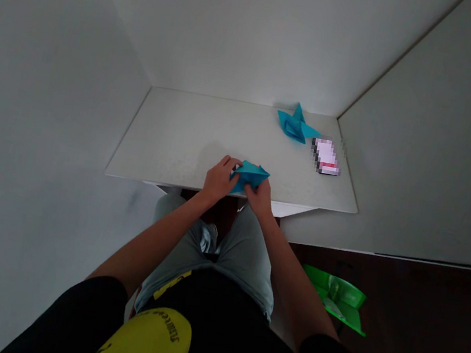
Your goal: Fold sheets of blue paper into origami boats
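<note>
At the near edge of the table [170, 135], we hold the blue paper [251, 173] between our left hand [218, 179] and right hand [261, 199], fingers [233, 184] nearly closed, pinching it at both sides. We judge it best to pinch lightly and press along the folds, keeping them even without crushing the paper. Its long axis runs roughly left to right, its sharp tip pointing to our right.

A phone [328, 157] is lying near the right end of the table [171, 129]. On the dark floor [418, 327], a green thing [351, 311], perhaps a dustpan, is resting.
</note>
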Tool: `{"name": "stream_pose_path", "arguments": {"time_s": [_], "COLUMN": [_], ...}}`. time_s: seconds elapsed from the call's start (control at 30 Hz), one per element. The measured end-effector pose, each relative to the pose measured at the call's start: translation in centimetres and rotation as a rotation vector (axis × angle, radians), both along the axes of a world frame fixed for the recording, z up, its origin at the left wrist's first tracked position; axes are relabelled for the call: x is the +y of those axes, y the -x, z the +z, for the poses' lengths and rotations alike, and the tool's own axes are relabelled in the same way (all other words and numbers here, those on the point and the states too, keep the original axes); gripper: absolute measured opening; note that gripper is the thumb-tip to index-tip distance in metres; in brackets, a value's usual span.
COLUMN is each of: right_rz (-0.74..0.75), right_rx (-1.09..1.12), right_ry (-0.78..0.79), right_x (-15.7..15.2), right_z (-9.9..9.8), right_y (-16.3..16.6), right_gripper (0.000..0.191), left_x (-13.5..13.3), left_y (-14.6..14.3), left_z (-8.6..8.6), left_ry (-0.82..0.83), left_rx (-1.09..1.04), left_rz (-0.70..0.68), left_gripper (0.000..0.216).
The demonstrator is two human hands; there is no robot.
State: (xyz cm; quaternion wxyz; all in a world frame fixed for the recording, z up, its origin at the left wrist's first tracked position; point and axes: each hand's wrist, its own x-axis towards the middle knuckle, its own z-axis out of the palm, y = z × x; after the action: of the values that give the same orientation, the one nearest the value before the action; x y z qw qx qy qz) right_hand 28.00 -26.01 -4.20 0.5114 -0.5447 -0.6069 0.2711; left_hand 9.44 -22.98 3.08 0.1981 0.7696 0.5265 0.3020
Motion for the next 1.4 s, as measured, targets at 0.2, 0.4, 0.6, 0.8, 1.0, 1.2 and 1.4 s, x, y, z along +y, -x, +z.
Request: {"name": "stream_pose_path", "arguments": {"time_s": [0.2,0.4,0.6,0.8,1.0,1.2,1.4], "right_rz": [0.112,0.092,0.093,0.014,0.05,0.104,0.195], "right_rx": [0.122,0.361,0.397,0.297,0.256,0.193,0.167], "right_ry": [0.101,0.124,0.124,0.109,0.057,-0.041,0.018], "right_x": [2.5,6.0,9.5,13.1,15.1,15.9,21.6], "right_z": [0.6,0.8,0.8,0.7,0.5,0.8,1.7], "right_y": [-0.6,-0.5,0.3,0.1,-0.1,-0.3,-1.2], "right_gripper": [0.047,0.029,0.027,0.019,0.028,0.03,0.036], "left_x": [3.4,6.3,9.6,14.3,18.5,20.9,22.5], "left_y": [1.3,3.5,3.8,3.5,3.5,2.8,3.6], "left_z": [-2.1,-4.4,-4.4,-4.5,-4.1,-3.7,-4.4], "left_ry": [0.134,0.363,0.472,0.498,0.459,0.375,0.311], "left_rx": [-0.425,-0.537,-0.583,-0.755,-0.856,-0.572,-0.689], "left_rz": [0.091,0.006,-0.123,-0.079,-0.046,-0.198,-0.114], "left_gripper": [0.038,0.065,0.068,0.066,0.048,0.058,0.063]}}
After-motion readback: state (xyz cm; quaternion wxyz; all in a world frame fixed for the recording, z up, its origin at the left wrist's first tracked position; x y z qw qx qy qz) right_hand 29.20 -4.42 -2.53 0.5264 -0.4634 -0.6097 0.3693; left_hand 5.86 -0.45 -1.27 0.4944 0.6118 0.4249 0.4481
